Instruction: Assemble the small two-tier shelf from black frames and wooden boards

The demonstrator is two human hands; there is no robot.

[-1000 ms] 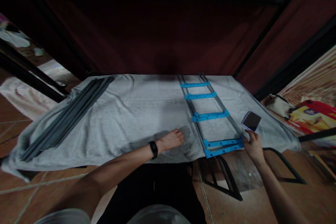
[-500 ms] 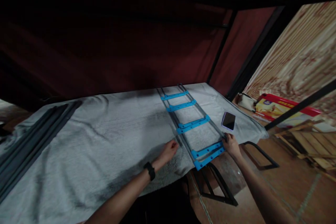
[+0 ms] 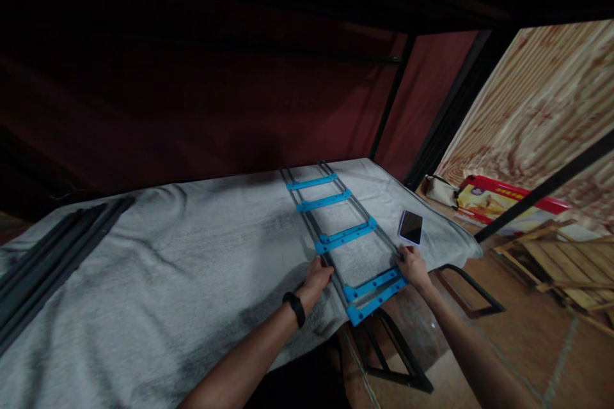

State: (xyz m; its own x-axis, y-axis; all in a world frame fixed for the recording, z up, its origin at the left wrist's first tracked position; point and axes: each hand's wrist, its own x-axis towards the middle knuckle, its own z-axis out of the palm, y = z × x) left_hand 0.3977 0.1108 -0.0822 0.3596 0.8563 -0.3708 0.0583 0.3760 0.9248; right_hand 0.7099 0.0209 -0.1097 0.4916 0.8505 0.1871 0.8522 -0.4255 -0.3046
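Note:
A ladder-like frame of thin grey tubes with blue crossbars (image 3: pixel 345 239) lies on the grey cloth (image 3: pixel 215 255); its near end reaches the cloth's front edge. The crossbars have dark holes along them. My left hand (image 3: pixel 318 278), below a black wristband (image 3: pixel 294 308), is closed around the frame's left tubes, between the two nearest sets of crossbars. On the other side my right hand (image 3: pixel 413 266) grips the right tubes close to the nearest crossbars. A phone (image 3: pixel 411 227) with a pale purple edge rests just beyond my right hand.
Several dark grey tubes (image 3: pixel 57 262) lie together at the left of the cloth. Black metal frames (image 3: pixel 398 358) stand below the front edge. To the right are a red and yellow box (image 3: pixel 499 201), a pale bag (image 3: pixel 441 192) and wooden slats (image 3: pixel 566 262).
My left hand has moved right and closed on the frame's left tubes; before, it was just beside them. My right hand keeps its hold. The view has shifted slightly.

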